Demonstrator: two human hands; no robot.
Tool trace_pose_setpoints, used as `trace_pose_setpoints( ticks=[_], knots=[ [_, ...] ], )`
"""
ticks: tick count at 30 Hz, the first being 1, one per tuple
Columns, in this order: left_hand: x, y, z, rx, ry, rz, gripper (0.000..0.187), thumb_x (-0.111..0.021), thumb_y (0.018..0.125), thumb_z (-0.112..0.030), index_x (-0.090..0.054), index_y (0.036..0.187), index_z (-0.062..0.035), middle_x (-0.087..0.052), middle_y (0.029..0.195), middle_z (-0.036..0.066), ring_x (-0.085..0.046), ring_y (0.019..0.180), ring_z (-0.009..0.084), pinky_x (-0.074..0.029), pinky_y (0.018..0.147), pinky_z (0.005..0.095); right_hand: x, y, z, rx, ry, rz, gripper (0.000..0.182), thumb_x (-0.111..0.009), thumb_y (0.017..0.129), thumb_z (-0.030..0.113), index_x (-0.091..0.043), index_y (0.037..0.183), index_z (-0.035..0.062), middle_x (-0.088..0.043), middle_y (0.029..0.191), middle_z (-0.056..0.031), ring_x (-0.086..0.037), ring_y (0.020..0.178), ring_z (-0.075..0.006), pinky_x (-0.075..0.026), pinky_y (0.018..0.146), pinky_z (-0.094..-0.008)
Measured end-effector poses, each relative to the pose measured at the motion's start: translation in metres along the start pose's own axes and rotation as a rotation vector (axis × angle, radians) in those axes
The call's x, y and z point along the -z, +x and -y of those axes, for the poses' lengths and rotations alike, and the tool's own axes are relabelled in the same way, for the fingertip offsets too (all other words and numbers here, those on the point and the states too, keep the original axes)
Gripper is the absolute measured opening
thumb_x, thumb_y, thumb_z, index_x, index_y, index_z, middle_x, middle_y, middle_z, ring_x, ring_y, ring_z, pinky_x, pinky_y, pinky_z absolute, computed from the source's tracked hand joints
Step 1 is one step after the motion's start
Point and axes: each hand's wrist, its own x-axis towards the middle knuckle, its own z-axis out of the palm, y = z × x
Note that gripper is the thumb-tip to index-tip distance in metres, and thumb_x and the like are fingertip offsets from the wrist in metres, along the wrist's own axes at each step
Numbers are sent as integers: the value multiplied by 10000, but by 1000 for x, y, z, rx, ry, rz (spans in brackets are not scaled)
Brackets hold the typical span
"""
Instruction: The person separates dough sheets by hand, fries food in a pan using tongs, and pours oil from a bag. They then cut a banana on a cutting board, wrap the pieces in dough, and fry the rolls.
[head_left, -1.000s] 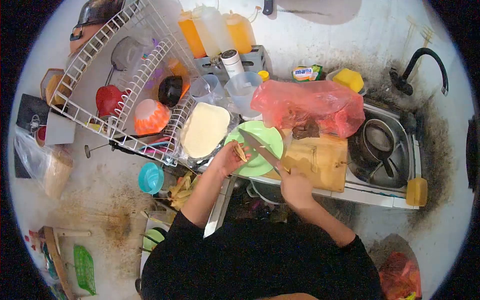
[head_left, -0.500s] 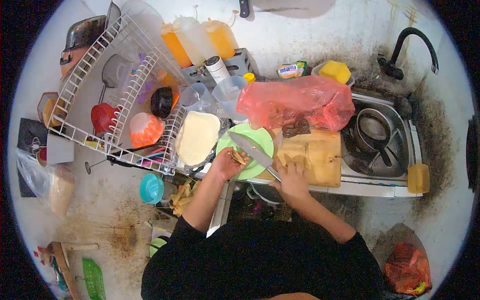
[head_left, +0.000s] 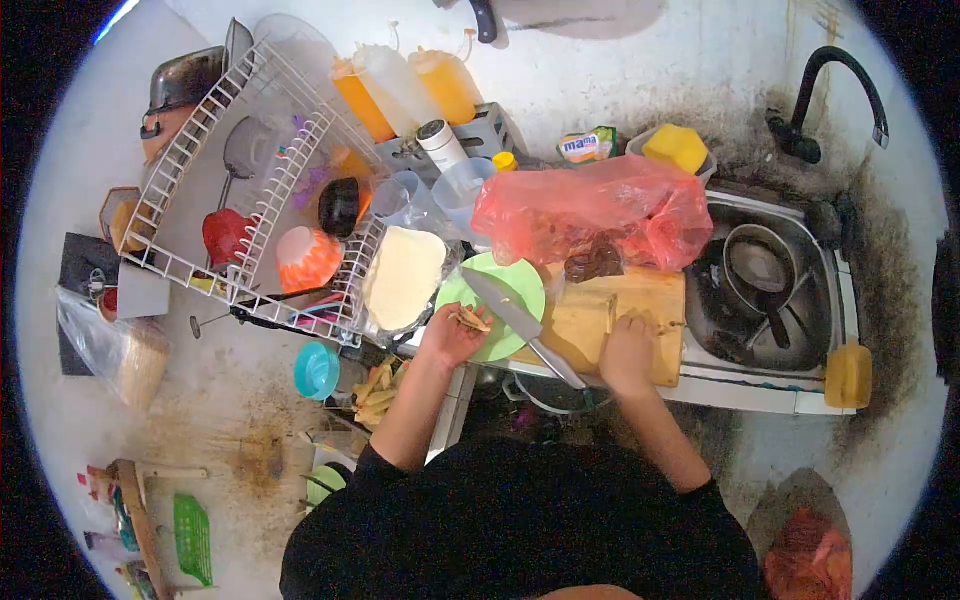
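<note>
My left hand (head_left: 453, 338) is palm up with fingers curled around small light-brown pieces (head_left: 470, 319), beside the green plate (head_left: 505, 345). Across that plate lies a large knife (head_left: 510, 310), its grey handle reaching past the counter's front edge, with no hand on it. On the wooden cutting board (head_left: 575, 340), my right hand (head_left: 630, 355) rests with its fingers bunched downward. A thin pale strip (head_left: 610, 312) is close to its fingertips; whether the fingers pinch anything is hidden. Behind the board are a red plastic bag (head_left: 590, 205) and a dark brown lump (head_left: 592, 263).
Right of the board, the sink (head_left: 820, 330) holds a pan (head_left: 758, 262) beneath a black faucet (head_left: 800, 120). A foil-lined tray of cream-coloured food (head_left: 404, 275) sits left of the plate, near a white dish rack (head_left: 240, 285). Sauce bottles (head_left: 400, 90) stand behind.
My right hand has moved right across the board, away from the knife handle. The knife's handle now points further right and down. My left hand still holds the pieces; the camera view has shifted slightly.
</note>
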Motion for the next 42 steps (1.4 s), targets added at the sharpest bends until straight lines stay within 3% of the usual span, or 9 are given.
trace_pose_setpoints(
  ticks=[10, 17, 22, 25, 28, 32, 35, 38, 42],
  knots=[
    [-20, 2, -1, 25, 108, -115, 265, -462, 832, -245, -434, 953, -11, -494, 936, 144, -488, 857, 282, -428, 779, 446, -21, 20, -6, -115, 126, 19, 348, -557, 707, 130, -462, 986, -56, -543, 866, -207, -557, 783, -339, -455, 707, -401],
    [-31, 10, -4, 132, 198, -24, 325, -429, 842, -251, -442, 1090, -41, -505, 1066, 111, -504, 993, 275, -390, 902, 438, 3, 31, -12, -22, 222, -11, 226, -552, 725, 149, -591, 840, -41, -608, 711, -172, -608, 651, -277, -491, 556, -369],
    [-26, 19, 2, 159, 305, 8, 393, -449, 836, -250, -414, 1165, -38, -512, 1094, 124, -506, 1020, 278, -397, 901, 426, 15, 44, -16, -30, 881, 166, 201, -584, 704, 122, -610, 852, -10, -610, 695, -162, -601, 660, -305, -478, 582, -366],
    [-51, -14, 3, 64, 420, -101, 431, -490, 814, -262, -409, 1170, -34, -506, 1105, 133, -507, 1013, 273, -400, 887, 413, 9, 60, 8, 121, 977, 259, 246, -602, 708, 121, -594, 920, -4, -608, 741, -160, -592, 706, -326, -474, 647, -375],
    [-27, 8, -1, -248, 656, -297, 418, -540, 782, -179, -417, 1150, -22, -519, 1079, 128, -518, 967, 260, -412, 842, 387, 29, 68, 49, 308, 822, 154, 342, -627, 732, 172, -554, 1020, 3, -589, 888, -171, -581, 813, -317, -471, 714, -355],
    [-2, 7, -28, -1023, 953, -215, 368, -564, 724, -54, -477, 1080, -18, -536, 1031, 137, -519, 913, 274, -417, 795, 368, 39, 63, 82, 487, 577, -111, 409, -629, 743, 195, -516, 1089, 9, -531, 1057, -193, -511, 974, -339, -412, 841, -390],
    [37, 38, -69, -1377, 1317, -258, 327, -590, 674, -49, -543, 997, -34, -532, 1024, 157, -511, 918, 317, -422, 804, 367, 38, 55, 87, 460, 677, 41, 373, -612, 758, 183, -528, 1085, 24, -529, 1048, -187, -504, 974, -346, -404, 854, -388],
    [59, 59, -93, -1505, 1711, -105, 342, -614, 657, -85, -552, 992, -49, -531, 1047, 146, -508, 945, 318, -413, 841, 367, 38, 45, 87, 376, 765, 132, 351, -604, 768, 177, -534, 1082, 38, -533, 1039, -187, -511, 971, -335, -404, 856, -391],
    [56, 50, -95, -1295, 1829, -150, 489, -672, 625, -171, -533, 1090, -108, -476, 1162, 133, -443, 1084, 285, -379, 896, 401, 38, 37, 81, 146, 841, 331, 327, -597, 787, 192, -541, 1081, 58, -531, 1099, -174, -521, 1027, -247, -402, 871, -389]
  ],
)
